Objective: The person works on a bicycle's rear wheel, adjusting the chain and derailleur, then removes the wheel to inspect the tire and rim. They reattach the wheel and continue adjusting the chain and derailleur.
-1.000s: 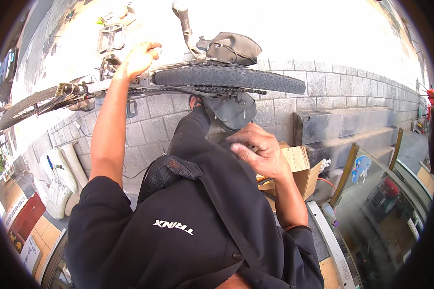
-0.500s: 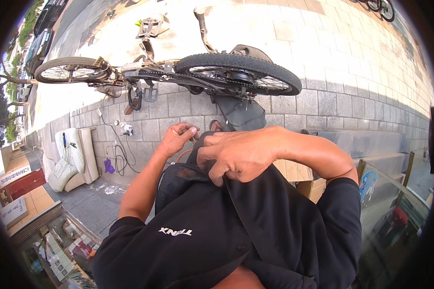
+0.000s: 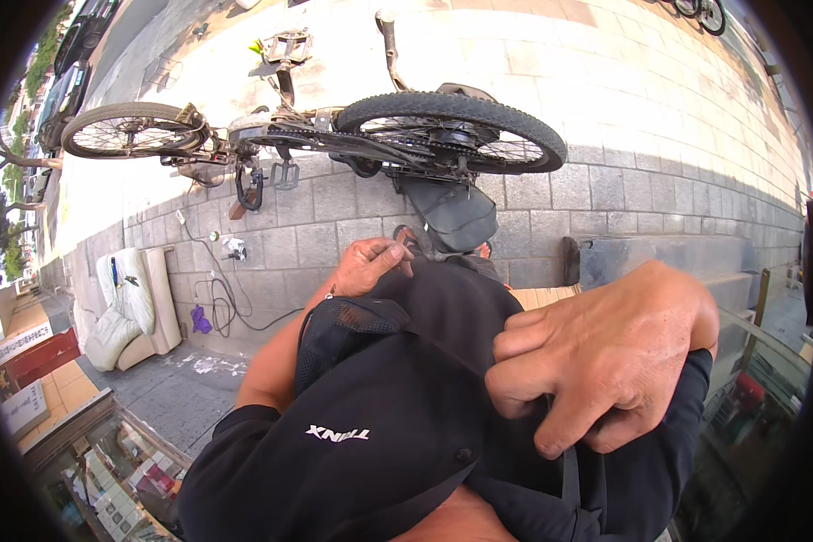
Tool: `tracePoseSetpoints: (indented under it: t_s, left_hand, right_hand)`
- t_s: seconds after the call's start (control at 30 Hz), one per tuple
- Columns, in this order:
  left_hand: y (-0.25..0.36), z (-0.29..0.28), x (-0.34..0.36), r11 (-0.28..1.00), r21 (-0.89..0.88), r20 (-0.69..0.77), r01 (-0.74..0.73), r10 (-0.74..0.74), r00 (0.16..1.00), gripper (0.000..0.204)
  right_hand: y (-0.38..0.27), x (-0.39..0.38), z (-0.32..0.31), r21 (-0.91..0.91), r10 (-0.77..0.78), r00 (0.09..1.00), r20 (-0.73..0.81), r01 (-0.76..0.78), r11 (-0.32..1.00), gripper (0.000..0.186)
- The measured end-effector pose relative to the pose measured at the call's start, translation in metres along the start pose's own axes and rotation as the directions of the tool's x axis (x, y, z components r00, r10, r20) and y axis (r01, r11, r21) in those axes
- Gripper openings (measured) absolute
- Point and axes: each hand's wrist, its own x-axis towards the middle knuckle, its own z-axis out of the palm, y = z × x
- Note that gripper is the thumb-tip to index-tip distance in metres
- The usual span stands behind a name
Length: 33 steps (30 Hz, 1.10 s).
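Note:
My right hand (image 3: 596, 361) is closed on a black strap (image 3: 569, 483) at the right side of the black garment (image 3: 352, 479) I wear, its fingers hooked downward. My left hand (image 3: 375, 264) is at waist height above the black mesh pocket (image 3: 343, 334), fingers curled toward the thumb; what they hold, if anything, is hidden. Beyond both hands a bicycle lies across the paving, with a knobby rear wheel (image 3: 452, 108), a front wheel (image 3: 135, 126) and a pedal (image 3: 287, 176). A dark grey bag (image 3: 447, 217) is beneath the rear wheel.
A cushioned seat (image 3: 131, 307), cables (image 3: 221, 298) and a purple glove (image 3: 200, 318) are at left. A display case (image 3: 113, 479) is at lower left, a grey step (image 3: 659, 257) and glass panel (image 3: 768, 370) at right. Parked cars (image 3: 63, 99) line the far left.
My left hand has come back from the bicycle to my waist. My right hand has moved up and rightward along the garment, drawing the strap with it. The view has shifted, showing more paving.

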Motion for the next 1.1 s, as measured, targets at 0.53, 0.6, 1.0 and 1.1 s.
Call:
tracePoseSetpoints:
  t_s: [0.53,0.6,1.0,1.1]
  left_hand:
    - [0.007,0.002,-0.151,0.990,0.025,-0.467,-0.136,0.131,0.874,0.040]
    - [-0.023,0.004,-0.209,0.997,-0.016,-0.530,-0.072,0.053,0.846,0.037]
    - [-0.020,-0.047,-0.085,0.997,0.005,-0.670,0.072,-0.050,0.741,0.041]
    - [-0.011,-0.065,-0.022,0.983,0.134,-0.629,0.128,-0.015,0.778,0.038]
  right_hand:
    - [-0.007,-0.026,0.003,-0.267,-0.311,0.939,-0.146,0.266,0.926,0.015]
    - [0.023,-0.015,-0.004,-0.272,-0.356,0.921,-0.156,0.306,0.912,0.018]
    - [0.107,-0.054,-0.035,-0.172,0.203,0.428,-0.881,-0.687,0.706,0.041]
    - [0.177,-0.084,-0.063,-0.306,-0.003,0.309,-0.951,-0.939,0.157,0.046]
